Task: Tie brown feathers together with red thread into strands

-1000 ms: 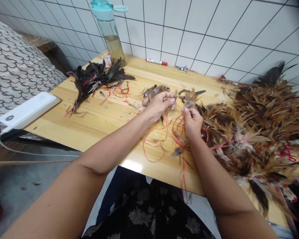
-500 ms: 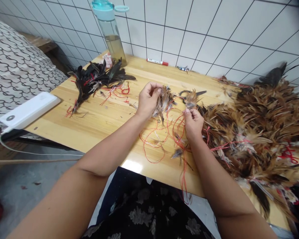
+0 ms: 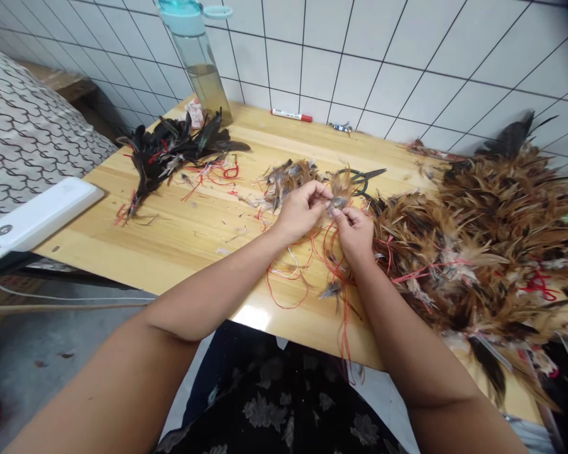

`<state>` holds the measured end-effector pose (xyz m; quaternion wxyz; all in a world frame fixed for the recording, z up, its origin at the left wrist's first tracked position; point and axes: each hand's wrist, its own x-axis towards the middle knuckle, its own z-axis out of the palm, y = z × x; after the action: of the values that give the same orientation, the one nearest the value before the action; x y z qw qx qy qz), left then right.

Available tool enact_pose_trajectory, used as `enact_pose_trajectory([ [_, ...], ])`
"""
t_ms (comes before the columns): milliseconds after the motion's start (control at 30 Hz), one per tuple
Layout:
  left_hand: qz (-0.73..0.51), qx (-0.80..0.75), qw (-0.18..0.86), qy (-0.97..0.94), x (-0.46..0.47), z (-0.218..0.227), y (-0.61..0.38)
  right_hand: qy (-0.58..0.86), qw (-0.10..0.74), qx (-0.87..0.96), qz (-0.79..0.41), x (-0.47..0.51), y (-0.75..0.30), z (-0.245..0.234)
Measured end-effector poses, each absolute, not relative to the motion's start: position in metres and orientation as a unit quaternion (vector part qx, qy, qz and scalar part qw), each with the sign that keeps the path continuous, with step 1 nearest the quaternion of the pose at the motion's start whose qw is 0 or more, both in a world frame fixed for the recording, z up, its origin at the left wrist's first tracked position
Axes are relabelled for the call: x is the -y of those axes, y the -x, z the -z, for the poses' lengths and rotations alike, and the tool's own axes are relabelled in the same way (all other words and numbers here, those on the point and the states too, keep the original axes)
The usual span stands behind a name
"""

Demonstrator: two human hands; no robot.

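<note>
1. A big heap of brown feathers [image 3: 492, 252] is lying on the table [image 3: 180, 233], just right of both hands
2. A small feather tuft [image 3: 337, 194] is sitting between the hands, above loose red threads [image 3: 312, 265]
3. The left hand [image 3: 299, 211] and right hand [image 3: 355, 234] are both pinching the tuft, fingers [image 3: 322, 189] closed on it

Both bare forearms reach forward and angle inward, so the two hands meet in front of the body. The left hand [image 3: 299, 211] is curled, thumb and fingertips pinched together — knuckles up. The right hand [image 3: 355, 232] sits just beside it, fingers also drawn into a pinch, wrist bent slightly.
</note>
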<state>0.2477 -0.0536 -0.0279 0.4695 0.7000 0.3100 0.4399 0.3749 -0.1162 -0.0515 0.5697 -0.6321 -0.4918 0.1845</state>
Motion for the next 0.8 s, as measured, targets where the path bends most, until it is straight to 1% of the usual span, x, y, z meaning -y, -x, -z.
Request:
enact_pose_trajectory([
  [133, -0.452, -0.325, 0.411, -0.722, 0.055, 0.025, -0.245, 0.630, 0.556, 0.508, -0.191, 0.116, -0.375, 0.051],
  [233, -0.453, -0.328, 0.386, -0.734, 0.058, 0.022, -0.244, 0.625, 0.548, 0.518, -0.201, 0.116, -0.376, 0.051],
  [333, -0.449, -0.324, 0.377, -0.743, 0.061, 0.022, -0.245, 0.621, 0.548, 0.521, -0.206, 0.116, -0.376, 0.052],
  [500, -0.440, -0.298, 0.396, -0.749, 0.056, 0.020, -0.244, 0.618, 0.554, 0.518, -0.206, 0.116, -0.376, 0.053],
  [633, -0.458, -0.306, 0.359, -0.753, 0.039, 0.006, -0.227, 0.612, 0.569, 0.499, -0.230, 0.117, -0.376, 0.052],
  [700, -0.423, -0.309, 0.339, -0.781, 0.031, -0.001, -0.212, 0.614, 0.573, 0.488, -0.238, 0.117, -0.376, 0.051],
  [800, -0.284, -0.262, 0.299, -0.872, 0.025, -0.001, -0.190, 0.621, 0.571, 0.481, -0.240, 0.117, -0.376, 0.050],
])
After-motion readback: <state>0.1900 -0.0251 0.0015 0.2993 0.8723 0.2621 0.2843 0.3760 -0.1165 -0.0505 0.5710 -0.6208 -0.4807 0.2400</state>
